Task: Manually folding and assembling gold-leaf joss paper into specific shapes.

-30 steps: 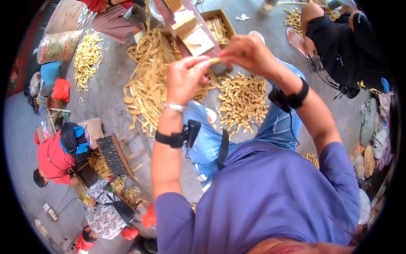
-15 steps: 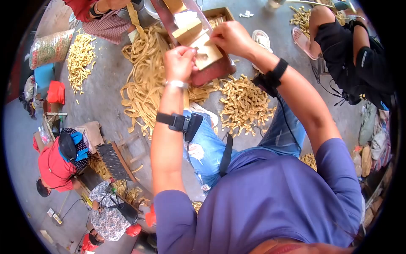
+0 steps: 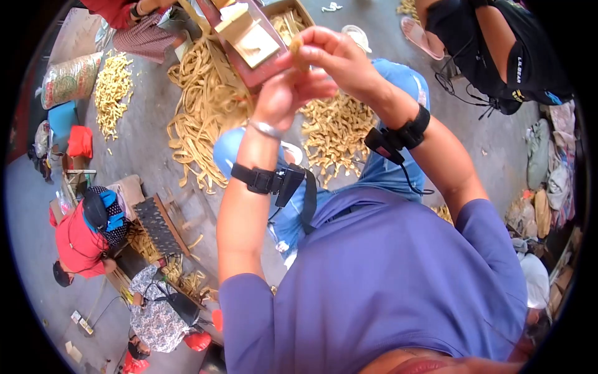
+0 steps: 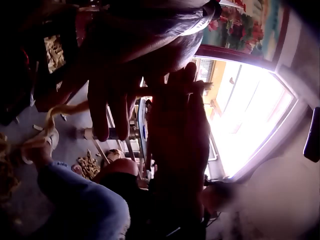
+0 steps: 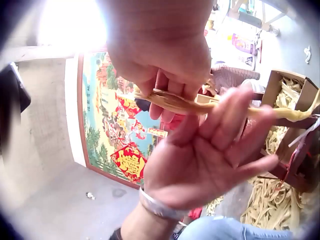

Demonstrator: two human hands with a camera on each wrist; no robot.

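Note:
A flat yellow-brown strip (image 5: 177,102), folded into a small bundle at one end, is pinched between the thumb and fingers of my right hand (image 3: 336,59). Its long tail passes behind my left fingers and runs off to the right in the right wrist view. My left hand (image 3: 277,96) is beside the bundle, palm turned up and fingers spread nearly straight. In the right wrist view the left thumb is right at the strip. Both hands are above the near end of a dark red bench (image 3: 261,71) that carries a pale wooden block (image 3: 255,47). The left wrist view is dark.
Long loose strips (image 3: 199,118) heap on the floor left of the bench. Short knotted pieces (image 3: 336,137) lie piled between my knees. A cardboard box (image 3: 286,22) of strips stands behind the bench. Other people sit around, one in black shorts (image 3: 467,37) at the right.
Both hands have come off the wooden block towards me, with the strip now folded in my right fingers. My left hand went from curled to spread. The head view has shifted.

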